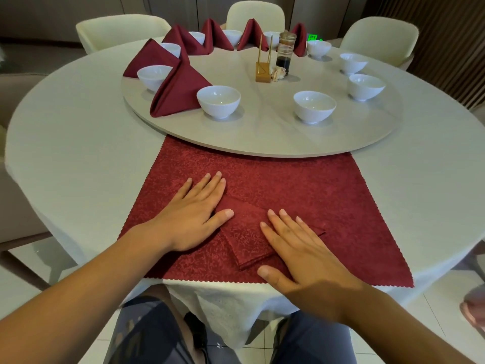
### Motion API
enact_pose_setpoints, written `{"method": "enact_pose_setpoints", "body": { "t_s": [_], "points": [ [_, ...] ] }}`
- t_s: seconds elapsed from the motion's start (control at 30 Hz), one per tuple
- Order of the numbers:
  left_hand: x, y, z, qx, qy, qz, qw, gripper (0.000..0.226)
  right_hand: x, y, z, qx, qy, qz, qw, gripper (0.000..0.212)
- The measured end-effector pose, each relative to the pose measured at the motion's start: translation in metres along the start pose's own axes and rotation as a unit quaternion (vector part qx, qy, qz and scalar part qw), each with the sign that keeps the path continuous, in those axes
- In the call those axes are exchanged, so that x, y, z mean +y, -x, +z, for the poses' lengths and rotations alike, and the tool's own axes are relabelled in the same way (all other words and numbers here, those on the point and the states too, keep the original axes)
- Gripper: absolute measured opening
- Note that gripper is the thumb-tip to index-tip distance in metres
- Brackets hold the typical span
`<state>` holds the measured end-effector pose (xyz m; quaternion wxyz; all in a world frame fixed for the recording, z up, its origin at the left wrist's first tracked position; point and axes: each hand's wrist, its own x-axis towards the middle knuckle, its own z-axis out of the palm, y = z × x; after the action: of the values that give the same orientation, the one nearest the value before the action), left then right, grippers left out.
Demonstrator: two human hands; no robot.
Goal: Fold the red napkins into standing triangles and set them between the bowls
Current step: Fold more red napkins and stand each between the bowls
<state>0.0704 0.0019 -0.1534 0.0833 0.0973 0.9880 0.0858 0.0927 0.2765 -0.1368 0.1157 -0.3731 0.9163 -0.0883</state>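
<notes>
Left hand (194,214) flat, fingers straight, thumb on folded napkin (244,240). Right hand (301,248) flat, pressing its right half. Napkin lies on near cloth (341,206). Standing napkins (178,90) between far-left bowls (218,101) on turntable (262,137).

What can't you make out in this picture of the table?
All in the head view:
Folded napkin: its right part lies under the right hand, its left corner under the thumb of the left hand.
Farthest standing napkin: partly behind the jar.
Green mark beyond it: too small to read.
Pink thing at the right edge: cut off by the frame.
Red cloth: far edge hidden under the turntable.
</notes>
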Motion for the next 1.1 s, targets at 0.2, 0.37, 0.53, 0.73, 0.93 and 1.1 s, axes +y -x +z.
{"method": "enact_pose_setpoints", "body": {
  "t_s": [0.2,0.37,0.53,0.73,0.93,1.1],
  "points": [
    [0.004,0.019,-0.004,0.198,0.103,0.034,0.974,0.065,0.006,-0.006,-0.006,0.128,0.021,-0.055,0.990,0.059],
    [0.011,0.027,-0.008,0.259,0.137,0.042,0.955,0.036,0.007,-0.021,-0.014,0.160,0.128,-0.177,0.963,0.034],
    [0.021,0.032,-0.006,0.301,0.244,-0.005,0.922,0.023,0.010,-0.026,-0.016,0.197,0.063,-0.172,0.963,0.024],
    [0.050,0.028,-0.024,0.306,0.341,0.025,0.888,0.036,-0.001,-0.027,-0.041,0.314,-0.284,0.039,0.905,0.010],
    [0.069,0.009,-0.042,0.231,0.344,0.089,0.906,0.054,-0.009,-0.030,-0.046,0.301,-0.455,0.112,0.831,0.008],
    [0.068,0.008,-0.044,0.200,0.332,0.099,0.916,0.051,0.005,-0.028,-0.055,0.258,-0.439,0.078,0.857,0.027]
  ]
}}
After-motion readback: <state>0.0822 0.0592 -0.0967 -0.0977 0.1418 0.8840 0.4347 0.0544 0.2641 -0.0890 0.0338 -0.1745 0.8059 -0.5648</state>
